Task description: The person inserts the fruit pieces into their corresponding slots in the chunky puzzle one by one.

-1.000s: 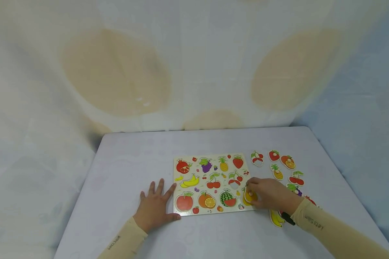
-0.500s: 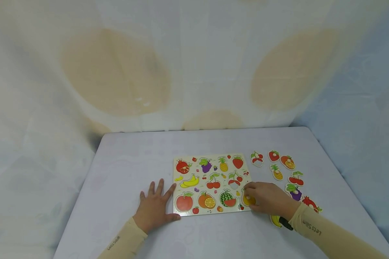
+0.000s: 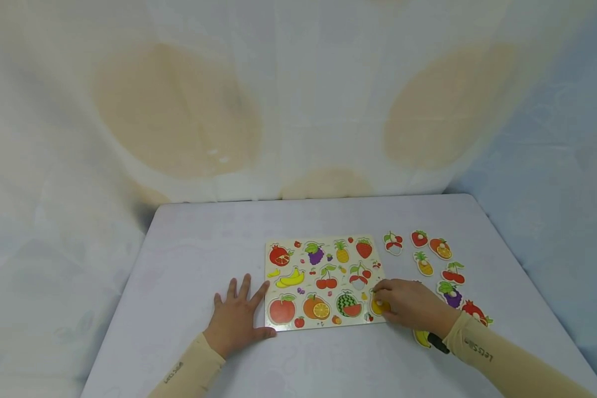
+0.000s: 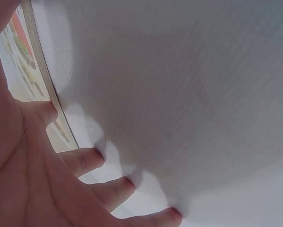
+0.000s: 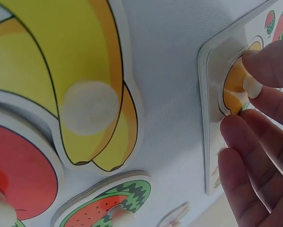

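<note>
Both hands are at the board [image 3: 310,283]: the left hand [image 3: 237,323] is spread on the table [image 3: 204,237], fingers straight, with thumb and index at the board's left edge, and the right hand [image 3: 414,304] pinches the knob [image 5: 251,87] of the yellow piece [image 5: 235,78]. This piece lies at the board's near right corner, over its outline; whether it sits fully down I cannot tell, because the fingers cover much of it.

If the right hand pushes sideways, the board could slide, since the left hand touches only one side. A slightly turned piece could also catch on the outline.

Right of the board, the sleeve [image 3: 502,351] may brush the pomegranate piece [image 3: 475,312], just beside it. Under the right wrist, the banana piece [image 5: 80,47], the red piece [image 5: 18,165] and the watermelon piece [image 5: 94,208] lie close together, in the way. Farther off is the strawberry piece [image 3: 419,239] (red, with a pale knob).
</note>
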Motion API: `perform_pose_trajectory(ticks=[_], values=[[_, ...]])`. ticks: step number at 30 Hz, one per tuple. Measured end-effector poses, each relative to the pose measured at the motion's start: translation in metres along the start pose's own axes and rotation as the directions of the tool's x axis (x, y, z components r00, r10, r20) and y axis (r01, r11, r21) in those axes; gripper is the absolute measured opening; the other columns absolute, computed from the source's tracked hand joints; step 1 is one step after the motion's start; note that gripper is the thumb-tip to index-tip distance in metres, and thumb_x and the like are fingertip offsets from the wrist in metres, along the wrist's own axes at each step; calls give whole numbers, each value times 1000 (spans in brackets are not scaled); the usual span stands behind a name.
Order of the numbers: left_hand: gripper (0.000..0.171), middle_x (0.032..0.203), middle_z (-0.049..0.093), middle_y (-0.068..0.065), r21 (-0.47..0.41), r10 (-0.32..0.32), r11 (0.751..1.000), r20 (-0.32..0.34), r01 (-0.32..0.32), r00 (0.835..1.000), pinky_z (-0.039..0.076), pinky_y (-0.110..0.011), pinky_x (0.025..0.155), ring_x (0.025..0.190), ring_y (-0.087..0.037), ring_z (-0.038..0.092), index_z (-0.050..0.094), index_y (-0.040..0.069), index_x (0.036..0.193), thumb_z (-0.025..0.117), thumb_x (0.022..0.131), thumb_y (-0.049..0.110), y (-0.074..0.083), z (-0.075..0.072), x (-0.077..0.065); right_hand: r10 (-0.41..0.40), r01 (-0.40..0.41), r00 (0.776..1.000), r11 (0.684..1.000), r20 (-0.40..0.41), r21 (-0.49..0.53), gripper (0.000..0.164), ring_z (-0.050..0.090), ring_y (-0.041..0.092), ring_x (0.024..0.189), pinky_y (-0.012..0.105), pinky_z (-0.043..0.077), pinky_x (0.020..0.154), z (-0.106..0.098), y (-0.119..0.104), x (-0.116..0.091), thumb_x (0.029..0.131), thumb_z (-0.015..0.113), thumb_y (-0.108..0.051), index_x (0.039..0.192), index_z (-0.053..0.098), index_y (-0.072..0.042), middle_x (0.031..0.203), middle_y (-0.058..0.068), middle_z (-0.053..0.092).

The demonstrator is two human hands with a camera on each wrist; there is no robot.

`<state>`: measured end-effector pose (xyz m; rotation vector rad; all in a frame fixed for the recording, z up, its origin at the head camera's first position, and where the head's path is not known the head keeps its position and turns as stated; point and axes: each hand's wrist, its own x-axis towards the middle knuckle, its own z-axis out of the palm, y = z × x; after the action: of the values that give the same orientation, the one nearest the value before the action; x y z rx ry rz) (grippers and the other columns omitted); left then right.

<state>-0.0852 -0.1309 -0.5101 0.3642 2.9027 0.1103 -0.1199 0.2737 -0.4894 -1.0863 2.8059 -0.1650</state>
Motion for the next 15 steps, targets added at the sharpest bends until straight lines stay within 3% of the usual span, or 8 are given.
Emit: perform_pose_trajectory(ticks=[15], values=[[108, 159, 26, -23, -11, -3, 1000, 10, 3, 1000, 27, -79, 97, 140, -56, 24, 36, 28, 156, 72, 67, 78, 1, 0, 1, 11, -11, 1000, 1000, -7, 2, 33, 65, 22, 104, 38, 56, 86, 2, 1, 0, 79, 86, -29, 107, 76, -16, 115, 1, 67]])
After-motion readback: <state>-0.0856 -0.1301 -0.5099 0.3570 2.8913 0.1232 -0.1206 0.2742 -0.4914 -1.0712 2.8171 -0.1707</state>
